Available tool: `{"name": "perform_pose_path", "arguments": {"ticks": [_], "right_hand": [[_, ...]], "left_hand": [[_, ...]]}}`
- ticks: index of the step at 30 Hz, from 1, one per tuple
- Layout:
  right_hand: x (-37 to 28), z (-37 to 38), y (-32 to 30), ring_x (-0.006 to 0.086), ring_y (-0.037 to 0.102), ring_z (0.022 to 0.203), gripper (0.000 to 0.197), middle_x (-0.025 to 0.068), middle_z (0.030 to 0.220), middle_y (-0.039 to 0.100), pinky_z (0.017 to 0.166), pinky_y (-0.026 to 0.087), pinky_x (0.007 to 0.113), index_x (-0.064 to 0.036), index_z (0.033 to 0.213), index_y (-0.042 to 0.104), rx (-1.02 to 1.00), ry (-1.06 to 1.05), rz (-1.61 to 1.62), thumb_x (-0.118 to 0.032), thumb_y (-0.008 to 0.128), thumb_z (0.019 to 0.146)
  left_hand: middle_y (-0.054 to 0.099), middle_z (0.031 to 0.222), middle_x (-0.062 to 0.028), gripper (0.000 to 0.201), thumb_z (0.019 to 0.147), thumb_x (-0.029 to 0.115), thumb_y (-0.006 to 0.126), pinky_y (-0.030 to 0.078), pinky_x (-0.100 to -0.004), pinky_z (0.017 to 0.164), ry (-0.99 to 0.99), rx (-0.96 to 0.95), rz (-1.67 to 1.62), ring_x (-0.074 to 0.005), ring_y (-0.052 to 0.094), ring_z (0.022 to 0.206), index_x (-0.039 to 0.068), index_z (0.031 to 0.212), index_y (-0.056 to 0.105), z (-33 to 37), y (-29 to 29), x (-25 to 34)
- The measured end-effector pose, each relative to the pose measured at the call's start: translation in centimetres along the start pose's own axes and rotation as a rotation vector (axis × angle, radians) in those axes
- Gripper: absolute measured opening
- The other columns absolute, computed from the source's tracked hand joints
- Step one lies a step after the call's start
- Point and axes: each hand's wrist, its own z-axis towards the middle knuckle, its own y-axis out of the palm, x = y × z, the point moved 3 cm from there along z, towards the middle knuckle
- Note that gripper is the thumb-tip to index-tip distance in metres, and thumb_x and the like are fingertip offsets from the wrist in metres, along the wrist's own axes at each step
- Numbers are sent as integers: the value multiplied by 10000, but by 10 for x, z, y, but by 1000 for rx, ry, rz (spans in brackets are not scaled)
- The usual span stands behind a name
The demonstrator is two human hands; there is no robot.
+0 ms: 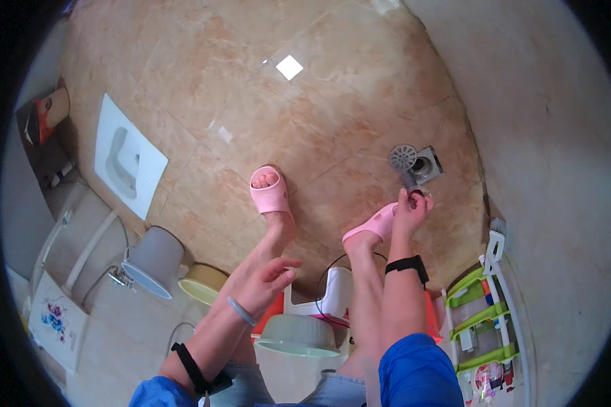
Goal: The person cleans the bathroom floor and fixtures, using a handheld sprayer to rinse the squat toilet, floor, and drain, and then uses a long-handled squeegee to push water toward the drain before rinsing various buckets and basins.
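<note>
My right hand (pixel 410 216) is closed around a dark grey tube-shaped drain insert (pixel 408 180), held just in front of the square metal floor drain (pixel 433 165). The drain's round opening shows in the middle of its frame. A round slotted drain cover (pixel 403 157) is at the left edge of that frame; whether it touches the insert I cannot tell. Over my left knee, my left hand (pixel 268 280) has its fingers stretched out and holds nothing. A pink slipper (pixel 377 224) on my right foot is close beside my right hand.
A squat toilet (pixel 130 159) is set in the tiled floor at left. A grey bucket (pixel 155 261), a yellow basin (pixel 204 283), a pale green basin (pixel 299 334) and a white stool (pixel 337 292) stand near my legs. A green-and-white rack (pixel 478 315) is by the right wall.
</note>
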Motion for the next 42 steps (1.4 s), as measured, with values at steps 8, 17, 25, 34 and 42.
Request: {"name": "perform_pose_path", "arguments": {"ticks": [8, 17, 25, 34, 42], "right_hand": [[15, 38, -27, 199, 581, 762, 279, 94, 960, 512, 683, 516, 266, 38, 742, 599, 21, -24, -3, -192, 755, 760], [-56, 4, -78, 200, 595, 869, 197, 99, 959, 574, 786, 502, 316, -3, 854, 570, -305, 501, 746, -161, 683, 826], [-366, -121, -175, 313, 572, 873, 251, 139, 981, 548, 701, 500, 355, -67, 810, 609, -691, -792, 45, -161, 780, 650], [-550, -226, -231, 247, 505, 1143, 734, 128, 1264, 493, 976, 413, 365, -28, 1335, 352, -840, -614, 300, -5, 732, 707], [-664, -323, -204, 213, 482, 1167, 454, 114, 1292, 479, 977, 404, 347, -15, 1325, 391, -1273, -528, 397, 17, 496, 885]], "left_hand": [[550, 970, -5, 289, 944, 168, 509, 404, -234, 803, 3, -20, -7, -83, 478, 879, 42, 1202, 540, 4, 6, -17], [567, 1178, -82, 437, 905, 171, 566, 438, -296, 858, 98, 42, 4, -173, 515, 1087, 62, 1309, 443, 7, 17, -28], [585, 1130, -123, 584, 628, 73, 740, 419, -392, 944, 1033, 276, 506, -294, 530, 1077, 65, 1180, 549, -105, 18, 113], [617, 1029, -58, 418, 623, 102, 741, 391, -378, 878, 1207, 601, 111, -269, 537, 977, 93, 1019, 607, -306, -88, 154], [498, 1092, -112, 384, 634, 91, 780, 426, -357, 885, 1256, 907, -221, -275, 515, 1022, 67, 985, 625, -421, -179, 137]]}}
